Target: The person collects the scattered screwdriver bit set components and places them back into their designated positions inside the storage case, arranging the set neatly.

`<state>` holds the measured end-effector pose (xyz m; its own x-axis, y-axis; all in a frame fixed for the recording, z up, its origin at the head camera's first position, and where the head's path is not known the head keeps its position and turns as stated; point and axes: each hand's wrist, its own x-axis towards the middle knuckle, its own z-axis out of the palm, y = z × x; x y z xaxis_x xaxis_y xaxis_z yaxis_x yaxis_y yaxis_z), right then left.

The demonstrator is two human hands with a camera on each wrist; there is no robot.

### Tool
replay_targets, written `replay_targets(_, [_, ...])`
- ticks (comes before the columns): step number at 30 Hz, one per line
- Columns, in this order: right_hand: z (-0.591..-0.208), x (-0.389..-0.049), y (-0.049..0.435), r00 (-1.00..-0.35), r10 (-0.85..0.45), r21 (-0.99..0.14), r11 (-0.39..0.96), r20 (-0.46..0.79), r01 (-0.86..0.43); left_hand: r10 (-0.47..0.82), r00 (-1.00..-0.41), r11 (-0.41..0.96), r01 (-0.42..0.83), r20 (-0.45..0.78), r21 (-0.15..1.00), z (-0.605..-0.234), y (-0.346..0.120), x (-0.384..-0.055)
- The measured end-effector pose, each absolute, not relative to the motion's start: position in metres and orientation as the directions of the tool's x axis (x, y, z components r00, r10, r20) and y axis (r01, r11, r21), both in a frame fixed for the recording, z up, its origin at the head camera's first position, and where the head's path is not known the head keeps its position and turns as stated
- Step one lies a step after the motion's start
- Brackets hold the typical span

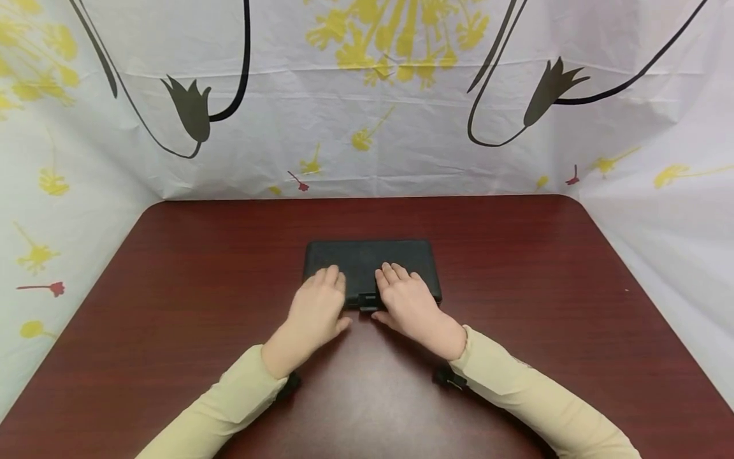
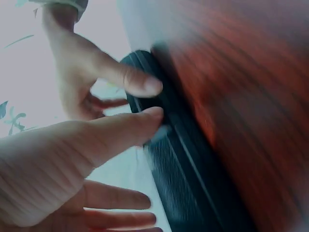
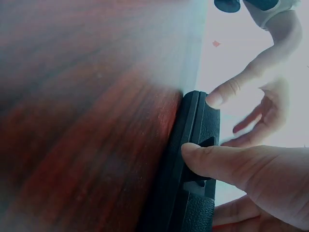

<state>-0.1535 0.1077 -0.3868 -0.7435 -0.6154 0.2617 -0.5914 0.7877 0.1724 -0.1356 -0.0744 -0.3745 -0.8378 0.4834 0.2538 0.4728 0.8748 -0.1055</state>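
A black hard case (image 1: 361,255) lies flat on the table with its lid down; a latch (image 1: 368,298) sits mid-front. My left hand (image 1: 316,306) rests on the case's left part, fingers straight over the lid, thumb by the front edge. On the right part lies my right hand (image 1: 408,307), its fingers also straight across the top. In the right wrist view, the right thumb (image 3: 203,158) touches the front at the latch, while the left thumb (image 3: 219,96) is at the front edge farther along. The left wrist view shows a textured lid (image 2: 169,179); some fingertips are hidden.
The dark red wooden table (image 1: 516,268) has rounded far corners. A white curtain (image 1: 367,172) with yellow and grey flower prints hangs behind it and along both sides. Small black devices (image 1: 450,377) show under the wrists.
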Motion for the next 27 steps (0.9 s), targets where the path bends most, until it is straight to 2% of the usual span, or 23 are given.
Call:
replay_targets(7, [-0.390,-0.154,0.104,-0.726,-0.609,0.181,0.791,0.319,-0.584,0.548,-0.803,0.831,0.555,0.233,-0.042,-0.380,-0.053,-0.144])
replay_targets(16, [-0.393,-0.155,0.099,-0.683,-0.594,0.234,0.801,0.425,-0.551,0.532,-0.807,0.833,0.553,0.258,0.010,-0.379,-0.048,-0.148])
replay_targets(21, [-0.394,-0.155,0.100,-0.656,-0.612,0.272,0.789,0.442,-0.551,0.550,-0.788,0.824,0.567,0.277,-0.024,-0.383,-0.048,-0.149])
replay_targets(27, [-0.396,-0.154,0.105,-0.646,-0.635,0.301,0.771,0.423,-0.561,0.581,-0.771,0.813,0.563,0.261,-0.147,-0.385,-0.044,-0.148])
